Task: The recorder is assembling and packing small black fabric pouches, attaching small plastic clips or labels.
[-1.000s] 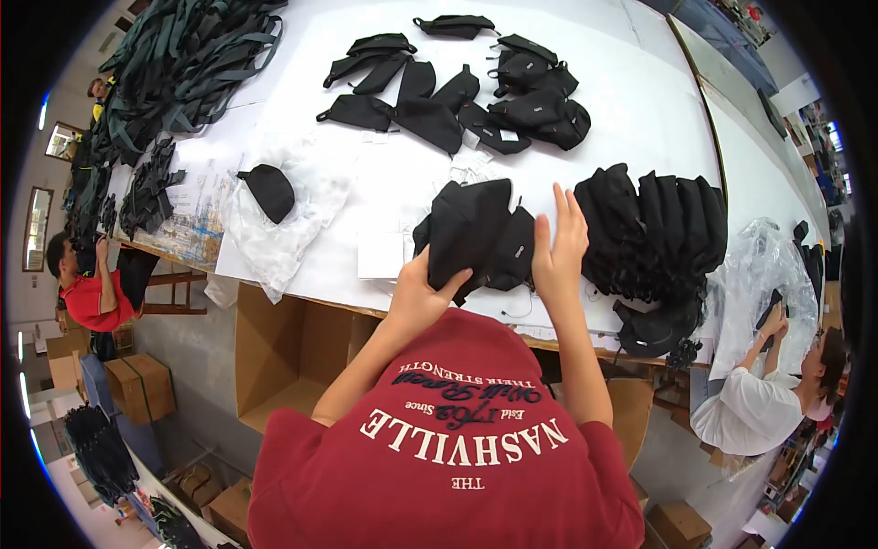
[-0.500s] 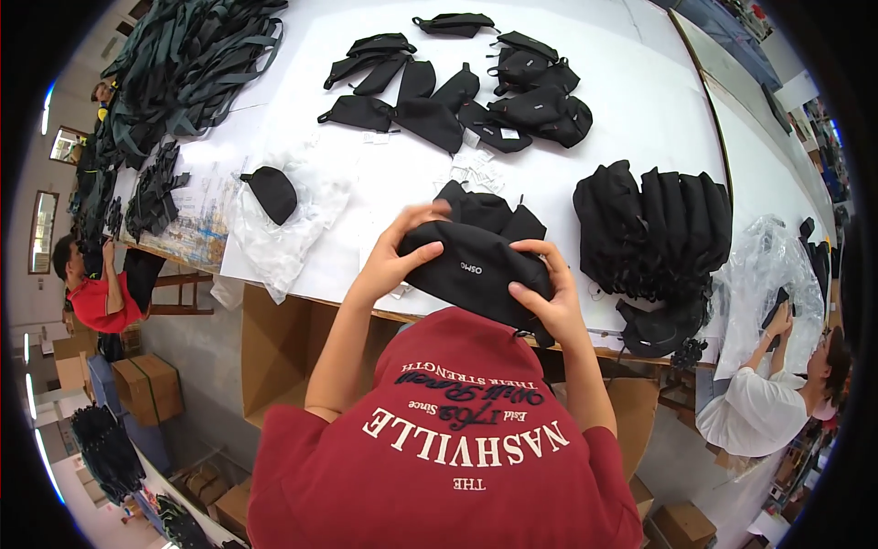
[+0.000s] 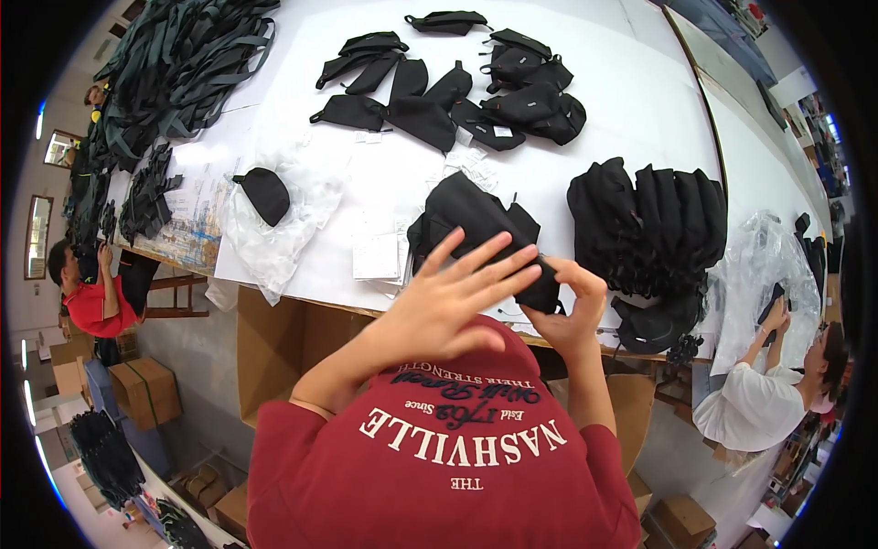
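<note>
A black fabric pouch point(image 3: 468, 212) is tilted at the near edge of the white table in front of me, overlapping other black cloth pieces. My right hand point(image 3: 576, 306) pinches the pouch's right end between thumb and fingers. In front of its near side, my left hand point(image 3: 448, 306) is open with fingers spread; whether the fingertips touch the fabric I cannot tell. Part of the pouch is hidden behind that hand. Just left of it lies a stack of white paper cards point(image 3: 377, 256), and small white labels point(image 3: 471, 165) are scattered beyond.
Several finished-looking black pouches point(image 3: 535, 110) lie at the far middle. A row of black bags point(image 3: 645, 224) stands to the right. On the left are a plastic bag point(image 3: 274, 247) under one pouch point(image 3: 265, 195) and heaped dark straps point(image 3: 183, 69). Co-workers sit at both sides.
My left hand has let go of the pouch and moved toward me, fingers spreading. The pouch has turned, its printed front no longer showing. My right hand keeps its end, slightly lower and to the right.
</note>
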Demonstrator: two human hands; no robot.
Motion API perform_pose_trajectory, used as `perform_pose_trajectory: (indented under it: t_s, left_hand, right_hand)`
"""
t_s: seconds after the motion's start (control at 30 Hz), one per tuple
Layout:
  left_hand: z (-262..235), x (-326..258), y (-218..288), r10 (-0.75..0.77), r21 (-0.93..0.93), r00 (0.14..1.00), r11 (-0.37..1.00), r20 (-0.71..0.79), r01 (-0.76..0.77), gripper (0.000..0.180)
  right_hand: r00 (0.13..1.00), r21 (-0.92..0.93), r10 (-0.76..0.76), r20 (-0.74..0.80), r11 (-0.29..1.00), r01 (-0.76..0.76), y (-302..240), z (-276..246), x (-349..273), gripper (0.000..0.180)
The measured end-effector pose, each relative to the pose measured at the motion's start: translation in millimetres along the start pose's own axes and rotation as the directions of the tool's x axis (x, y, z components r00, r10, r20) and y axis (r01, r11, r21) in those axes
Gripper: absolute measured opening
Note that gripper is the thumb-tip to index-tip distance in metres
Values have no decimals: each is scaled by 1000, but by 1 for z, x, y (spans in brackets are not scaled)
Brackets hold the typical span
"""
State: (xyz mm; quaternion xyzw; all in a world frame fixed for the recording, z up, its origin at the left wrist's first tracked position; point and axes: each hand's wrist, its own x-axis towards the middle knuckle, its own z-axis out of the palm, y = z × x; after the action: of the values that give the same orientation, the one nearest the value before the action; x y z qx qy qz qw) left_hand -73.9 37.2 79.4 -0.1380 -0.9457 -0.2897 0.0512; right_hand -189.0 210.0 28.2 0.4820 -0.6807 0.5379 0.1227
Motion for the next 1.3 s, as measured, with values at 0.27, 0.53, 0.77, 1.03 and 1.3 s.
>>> perform_pose_trajectory:
  t_s: [0.27,0.53,0.77,1.03,1.3]
  left_hand:
    - [-15,1,0,-183,56,983,981,-5,183,66]
    - [6,-13,-14,31,142,980,990,-194,-3,70]
    - [-2,-10,-63,-373,97,803,880,-465,465,56]
    - [-2,-20,-69,-330,138,780,875,-532,464,42]
    - [-7,-2,-2,67,90,869,996,-491,-26,34]
  right_hand:
    - [1000,-98,12,23,995,-9,10,12,-8,67]
    - [989,-85,107,99,991,-99,2,11,-4,69]
    - [996,-98,85,32,992,-81,5,12,1,70]
    - [998,-15,54,42,998,-53,-6,15,5,70]
    - [996,98,-57,66,994,50,-16,21,15,68]
